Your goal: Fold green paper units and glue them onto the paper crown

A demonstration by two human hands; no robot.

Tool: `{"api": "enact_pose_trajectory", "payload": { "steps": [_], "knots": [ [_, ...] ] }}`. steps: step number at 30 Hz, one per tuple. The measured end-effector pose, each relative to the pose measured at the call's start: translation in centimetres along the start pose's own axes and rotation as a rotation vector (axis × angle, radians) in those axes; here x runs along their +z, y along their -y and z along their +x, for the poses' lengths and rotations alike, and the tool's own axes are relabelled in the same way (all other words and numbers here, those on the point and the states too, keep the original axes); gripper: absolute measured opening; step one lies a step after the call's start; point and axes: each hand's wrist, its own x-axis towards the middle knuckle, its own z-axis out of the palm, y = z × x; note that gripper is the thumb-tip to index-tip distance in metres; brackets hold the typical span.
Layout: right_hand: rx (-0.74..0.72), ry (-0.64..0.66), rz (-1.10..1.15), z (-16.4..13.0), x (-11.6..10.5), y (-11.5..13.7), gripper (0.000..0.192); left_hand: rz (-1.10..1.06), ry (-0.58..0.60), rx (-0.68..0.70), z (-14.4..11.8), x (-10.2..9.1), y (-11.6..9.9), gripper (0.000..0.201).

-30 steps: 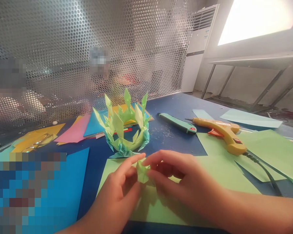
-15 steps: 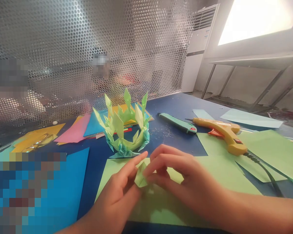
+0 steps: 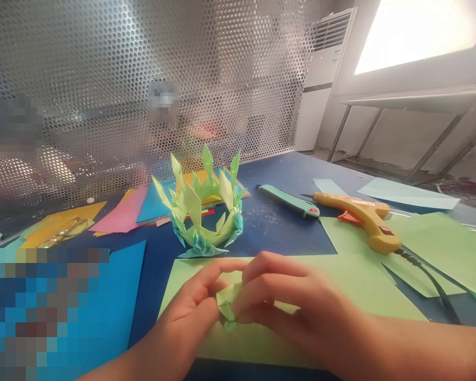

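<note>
A small folded piece of light green paper (image 3: 227, 302) is pinched between my two hands, above a large light green sheet (image 3: 301, 346). My left hand (image 3: 196, 301) grips its left side between thumb and fingers. From the right, my right hand (image 3: 285, 296) holds it with thumb and fingertips, which cover part of the folds. Just beyond my hands stands a paper crown (image 3: 192, 203), with upright light green points and blue-green folded flowers round its base.
A green utility knife (image 3: 289, 201) and a yellow glue gun (image 3: 357, 211) with its cord lie right of the crown. Coloured papers (image 3: 122, 211), glasses (image 3: 65, 230) and a blue folder-like sheet (image 3: 115, 296) lie left. A perforated metal screen (image 3: 222, 69) rises behind.
The folded paper has moved slightly down and been turned, showing different folds. My left index finger has bent in toward my right hand, and my right hand has dropped a little.
</note>
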Motion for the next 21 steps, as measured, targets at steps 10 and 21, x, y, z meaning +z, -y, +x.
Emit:
{"api": "enact_pose_trajectory", "payload": {
  "steps": [10, 21],
  "knots": [
    [0.014, -0.099, -0.111, 0.27, -0.28, 0.15, 0.018, -0.035, -0.110, 0.023, 0.30, 0.16, 0.10, 0.023],
    [0.011, -0.093, -0.174, 0.49, -0.31, -0.28, 0.021, -0.020, -0.238, -0.014, 0.83, -0.16, -0.01, 0.034]
  ]
}}
